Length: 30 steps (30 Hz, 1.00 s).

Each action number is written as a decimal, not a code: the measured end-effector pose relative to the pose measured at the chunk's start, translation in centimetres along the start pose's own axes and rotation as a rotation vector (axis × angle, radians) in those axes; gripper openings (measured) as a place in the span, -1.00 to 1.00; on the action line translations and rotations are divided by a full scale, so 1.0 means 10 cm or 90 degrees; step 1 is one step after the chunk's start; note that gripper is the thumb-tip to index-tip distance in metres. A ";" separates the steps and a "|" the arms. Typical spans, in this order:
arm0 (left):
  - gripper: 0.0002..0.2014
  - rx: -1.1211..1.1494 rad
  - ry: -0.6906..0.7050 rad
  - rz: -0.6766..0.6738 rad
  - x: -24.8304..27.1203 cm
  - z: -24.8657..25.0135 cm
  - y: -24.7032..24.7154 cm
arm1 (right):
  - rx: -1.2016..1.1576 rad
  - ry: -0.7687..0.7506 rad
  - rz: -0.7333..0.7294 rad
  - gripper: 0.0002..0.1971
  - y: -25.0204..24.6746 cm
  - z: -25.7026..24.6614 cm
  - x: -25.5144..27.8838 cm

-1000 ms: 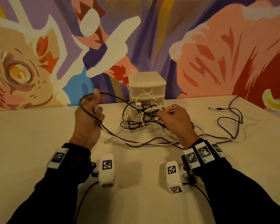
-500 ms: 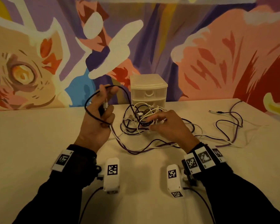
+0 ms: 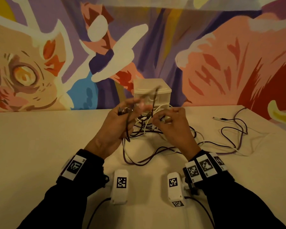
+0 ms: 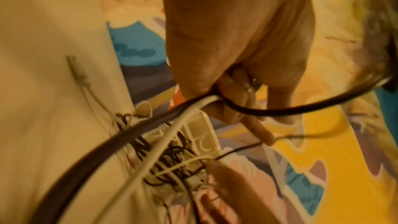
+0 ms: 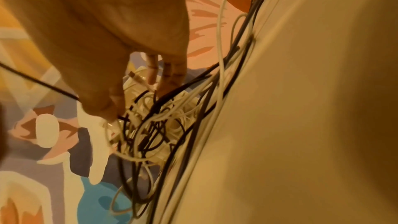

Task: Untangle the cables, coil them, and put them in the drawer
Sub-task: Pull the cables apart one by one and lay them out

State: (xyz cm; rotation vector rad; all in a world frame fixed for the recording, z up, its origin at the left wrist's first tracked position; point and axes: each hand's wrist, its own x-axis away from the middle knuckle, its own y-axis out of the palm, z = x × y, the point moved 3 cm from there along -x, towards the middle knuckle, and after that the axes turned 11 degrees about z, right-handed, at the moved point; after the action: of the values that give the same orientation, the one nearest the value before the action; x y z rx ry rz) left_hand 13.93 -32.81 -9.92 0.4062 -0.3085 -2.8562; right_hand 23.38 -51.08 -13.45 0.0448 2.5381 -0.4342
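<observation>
the left hand (image 3: 113, 128) grips a dark cable (image 4: 133, 130) and a white cable (image 4: 183, 120), its fingers (image 4: 234, 101) curled round both. both strands run from that fist toward the tangle (image 3: 147, 123), which lies just right of it, in front of the drawer unit (image 3: 152, 91) on the worktop (image 3: 40, 146). the right hand (image 3: 173, 128) is at the knot itself, its fingers (image 5: 112, 106) pinching a strand, so it is nearer. looser dark and white loops (image 3: 229, 134) trail right across the worktop and would likely drag if pulled.
</observation>
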 end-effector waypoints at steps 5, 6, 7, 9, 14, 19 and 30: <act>-0.84 -0.173 -0.047 0.073 -0.11 -0.17 0.03 | -0.179 0.085 0.141 -0.87 -0.05 0.04 -0.11; -0.83 -0.202 -0.039 0.076 -0.15 -0.20 0.04 | -0.163 0.082 0.146 -0.85 -0.05 0.07 -0.14; -0.80 -0.219 -0.036 0.076 -0.19 -0.23 0.05 | -0.136 0.067 0.153 -0.83 -0.07 0.09 -0.14; -0.77 -0.222 -0.046 0.070 -0.25 -0.28 0.07 | -0.095 -0.012 0.212 -0.85 -0.18 0.07 -0.16; -0.70 -0.187 -0.065 0.061 -0.26 -0.36 0.07 | -0.205 -0.079 0.409 -0.81 -0.54 -0.09 -0.18; -0.64 -0.200 -0.060 0.044 -0.18 -0.37 0.10 | -0.202 -0.030 0.299 -0.76 -0.36 -0.11 -0.13; -0.77 -0.265 0.049 0.044 -0.11 -0.24 0.12 | -0.248 -0.001 0.050 -0.82 -0.22 -0.30 0.01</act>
State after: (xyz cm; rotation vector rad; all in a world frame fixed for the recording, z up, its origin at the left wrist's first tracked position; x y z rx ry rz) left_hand 15.93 -34.08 -11.63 0.4079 0.2775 -2.7288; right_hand 21.47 -52.24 -10.42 -0.0029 2.5630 0.0948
